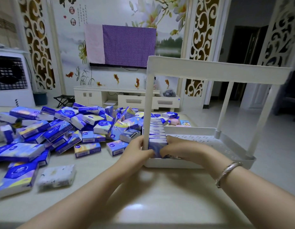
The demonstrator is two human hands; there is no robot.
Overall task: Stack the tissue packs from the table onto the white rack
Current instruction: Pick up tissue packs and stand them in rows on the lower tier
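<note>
Purple cloth over wall TV; white cabinet below; fan unit left.

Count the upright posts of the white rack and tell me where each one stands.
3. The near left post, the near right post and the far right post, each at a corner of the white rack. A fourth may be hidden.

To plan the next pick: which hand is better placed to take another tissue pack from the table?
Probably the left hand: the loose blue tissue packs lie on its side, the white plastic rack on the right.
</note>
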